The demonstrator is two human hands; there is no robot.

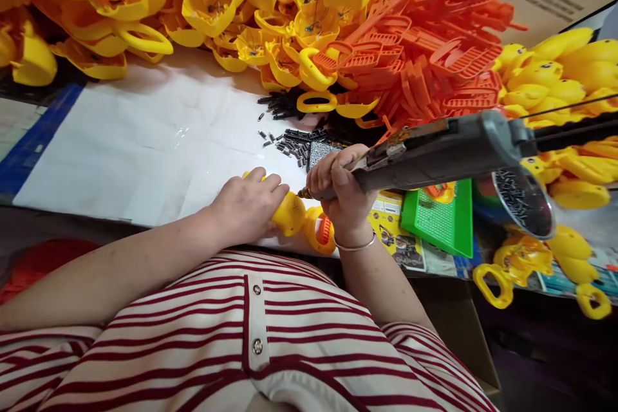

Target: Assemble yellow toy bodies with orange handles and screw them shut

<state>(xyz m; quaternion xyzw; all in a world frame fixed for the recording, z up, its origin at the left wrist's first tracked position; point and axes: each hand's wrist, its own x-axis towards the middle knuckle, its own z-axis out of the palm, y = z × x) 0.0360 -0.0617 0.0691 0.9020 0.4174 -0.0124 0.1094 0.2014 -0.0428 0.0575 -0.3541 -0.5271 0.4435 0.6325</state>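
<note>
My left hand (248, 203) lies curled over a yellow plastic duck toy (290, 212) at the near edge of the white sheet (145, 141), holding it down. My right hand (340, 190) is wrapped round the grip of a grey electric screwdriver (434, 151), whose tip points at the duck between my hands. A second yellow piece with an orange insert (321, 232) lies just under the right wrist. Small black screws (292, 141) are scattered on the sheet just beyond my hands.
A big heap of yellow shells (217, 6) runs along the back, with orange plastic parts (434, 38) to its right. Finished yellow ducks (555, 71) pile up at far right. A green tray (441, 219) and a metal bowl of screws (524, 203) sit right of my hand.
</note>
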